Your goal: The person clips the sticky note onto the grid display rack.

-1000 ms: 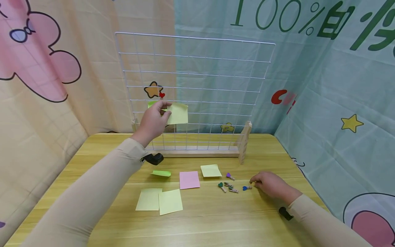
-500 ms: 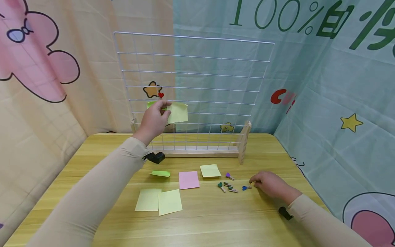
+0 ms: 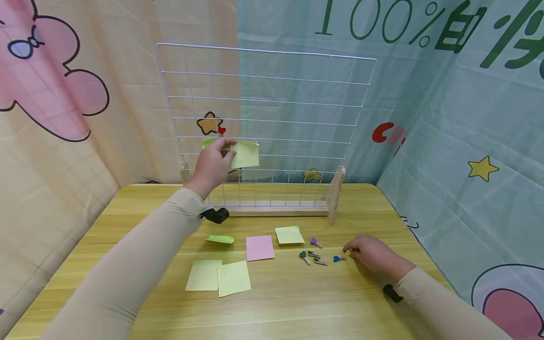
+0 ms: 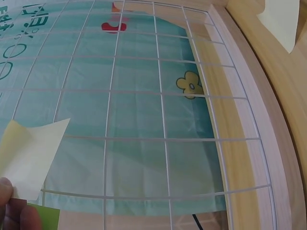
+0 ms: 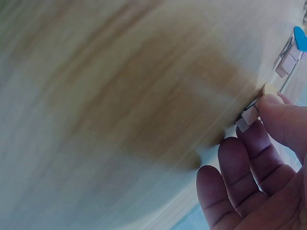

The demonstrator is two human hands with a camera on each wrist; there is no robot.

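Observation:
My left hand [image 3: 212,165] pinches a pale yellow sticky note [image 3: 245,154] by its left side, in front of the white wire grid [image 3: 276,101]. Beside those fingers a bright green sticky note [image 3: 208,142] shows, partly hidden by the hand. The left wrist view has the same pale note [image 4: 31,155] at its lower left, with its top edge curling. At the right of the table, my right hand [image 3: 374,253] pinches a small wooden clothespin [image 5: 250,112] with a yellow top between thumb and fingers. A blue-heart clothespin [image 3: 338,259] lies just left of it.
Several small clothespins [image 3: 318,261] lie left of the right hand, near a purple-heart one [image 3: 315,242]. On the table are a pink note [image 3: 260,248], a curled green note [image 3: 221,239] and several pale yellow notes [image 3: 234,278]. A wooden base [image 3: 276,211] supports the grid.

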